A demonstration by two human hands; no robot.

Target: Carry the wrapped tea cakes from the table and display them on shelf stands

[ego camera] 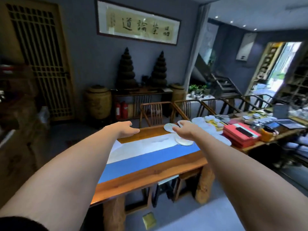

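Your empty, loose-fingered left hand (127, 130) and right hand (185, 131) reach over the table (150, 174) toward the wrapped tea cakes (170, 127).

Count, head view: round white paper-wrapped tea cakes (170, 127) on the long wooden bench (150, 174), at least 4 distinct; further pale discs behind, blurred, uncounted. Flat red boxes (240, 135): 2–3 stacked. Dark tiered tea towers (126, 69): 2. Red fire extinguishers (121, 110): 2.

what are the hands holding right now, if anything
Nothing. The left hand reaches out open over the table's end, and the right hand is open above the wrapped tea cakes, not gripping one yet.
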